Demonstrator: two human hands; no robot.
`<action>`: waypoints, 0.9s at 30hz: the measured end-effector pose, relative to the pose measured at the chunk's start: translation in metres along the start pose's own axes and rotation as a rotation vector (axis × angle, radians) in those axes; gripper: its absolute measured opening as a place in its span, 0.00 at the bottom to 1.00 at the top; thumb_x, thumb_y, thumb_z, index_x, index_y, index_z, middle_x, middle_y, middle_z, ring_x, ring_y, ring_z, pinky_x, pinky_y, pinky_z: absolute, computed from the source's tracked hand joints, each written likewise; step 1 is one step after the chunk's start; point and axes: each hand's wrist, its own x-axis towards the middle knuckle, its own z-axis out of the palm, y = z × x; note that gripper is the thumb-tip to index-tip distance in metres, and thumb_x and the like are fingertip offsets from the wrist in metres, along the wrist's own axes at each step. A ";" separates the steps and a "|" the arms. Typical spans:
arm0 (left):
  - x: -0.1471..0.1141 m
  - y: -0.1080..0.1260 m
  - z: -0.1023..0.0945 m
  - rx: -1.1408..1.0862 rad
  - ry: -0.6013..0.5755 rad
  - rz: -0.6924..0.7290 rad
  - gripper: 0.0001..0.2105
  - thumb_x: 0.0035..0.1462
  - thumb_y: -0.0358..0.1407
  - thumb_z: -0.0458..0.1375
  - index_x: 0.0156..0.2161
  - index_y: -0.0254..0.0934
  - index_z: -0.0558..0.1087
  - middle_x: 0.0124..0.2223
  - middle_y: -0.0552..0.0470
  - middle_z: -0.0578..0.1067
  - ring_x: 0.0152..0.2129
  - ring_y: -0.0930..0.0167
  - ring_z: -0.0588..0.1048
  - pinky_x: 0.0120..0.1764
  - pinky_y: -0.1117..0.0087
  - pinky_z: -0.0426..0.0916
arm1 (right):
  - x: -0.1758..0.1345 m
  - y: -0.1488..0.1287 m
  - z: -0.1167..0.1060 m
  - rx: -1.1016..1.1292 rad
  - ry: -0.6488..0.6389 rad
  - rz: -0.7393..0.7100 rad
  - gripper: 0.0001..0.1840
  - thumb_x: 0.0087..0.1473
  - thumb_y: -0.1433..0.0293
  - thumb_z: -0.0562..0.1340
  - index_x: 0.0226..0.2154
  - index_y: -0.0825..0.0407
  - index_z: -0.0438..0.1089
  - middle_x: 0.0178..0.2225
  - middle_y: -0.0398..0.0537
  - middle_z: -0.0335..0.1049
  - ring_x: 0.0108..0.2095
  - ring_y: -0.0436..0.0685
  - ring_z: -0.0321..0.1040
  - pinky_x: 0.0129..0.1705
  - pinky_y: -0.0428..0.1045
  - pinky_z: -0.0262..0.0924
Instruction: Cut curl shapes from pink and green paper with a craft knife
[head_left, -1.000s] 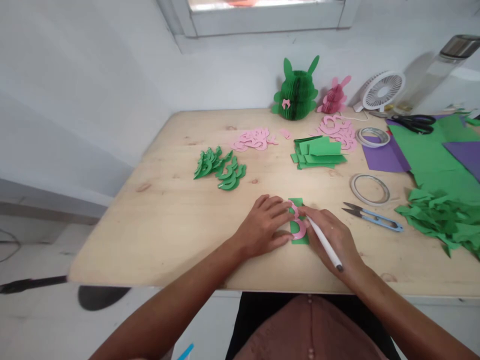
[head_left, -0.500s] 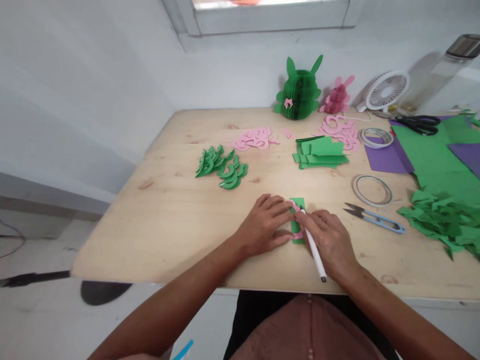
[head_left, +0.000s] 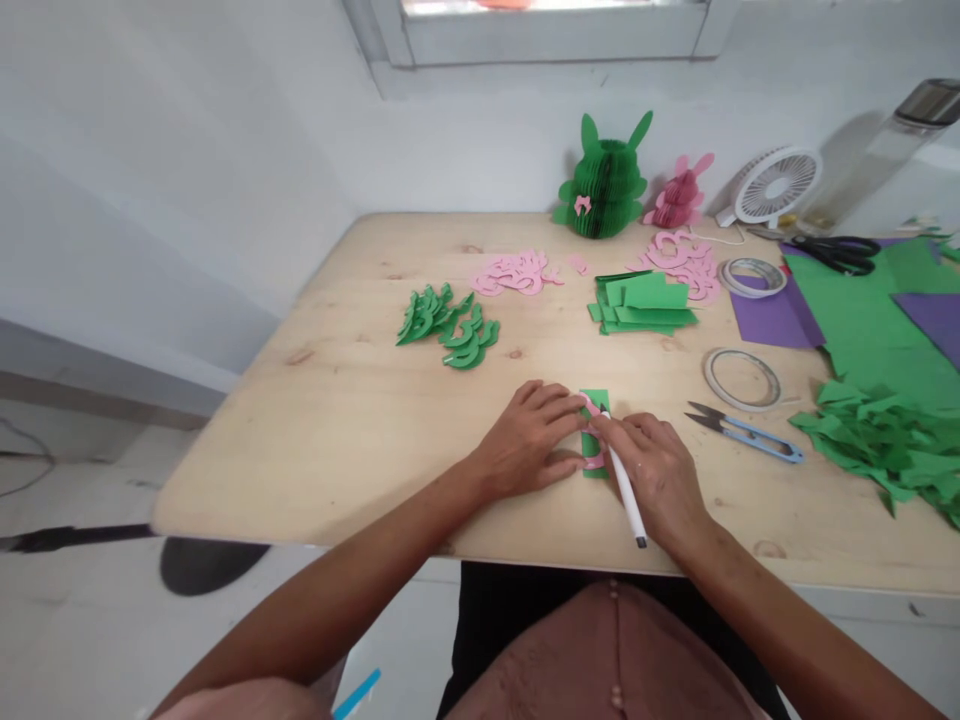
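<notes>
My right hand [head_left: 660, 475] is closed around a white pen [head_left: 627, 495], whose dark tip points away from me at a pink paper cutout [head_left: 594, 461]. That curved cutout lies on a small green paper strip [head_left: 596, 398] near the table's front edge. Fingers stretched out, my left hand [head_left: 534, 435] rests flat from the left, its fingertips pressing on the cutout and the strip's left side. Part of the cutout is hidden under my fingers.
Green cut pieces [head_left: 450, 325] and pink cutouts [head_left: 514, 272] lie farther back, beside stacked green strips [head_left: 645, 302]. On the right are blue thread snips [head_left: 750, 435], tape rolls [head_left: 742, 380], black scissors [head_left: 836, 252] and green scraps [head_left: 892, 450]. Paper rabbits [head_left: 604, 190] stand by the wall.
The view has shifted slightly. Both hands keep their places at the green strip, and the pen's tip remains at the pink cutout with hardly any visible movement.
</notes>
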 end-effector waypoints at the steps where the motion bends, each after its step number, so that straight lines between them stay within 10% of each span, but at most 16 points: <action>1: 0.000 0.000 0.000 0.000 0.004 0.002 0.19 0.58 0.43 0.57 0.52 0.38 0.70 0.58 0.47 0.71 0.55 0.60 0.65 0.59 0.54 0.54 | 0.000 0.000 0.000 -0.001 0.002 -0.001 0.16 0.62 0.73 0.55 0.51 0.55 0.68 0.38 0.53 0.75 0.39 0.61 0.65 0.37 0.53 0.56; 27: 0.004 -0.014 -0.018 0.043 -0.130 0.146 0.19 0.59 0.40 0.55 0.55 0.37 0.68 0.61 0.42 0.66 0.56 0.57 0.63 0.57 0.51 0.57 | 0.001 -0.001 0.000 -0.032 0.020 -0.023 0.17 0.61 0.76 0.54 0.51 0.55 0.69 0.40 0.53 0.76 0.39 0.60 0.66 0.37 0.53 0.56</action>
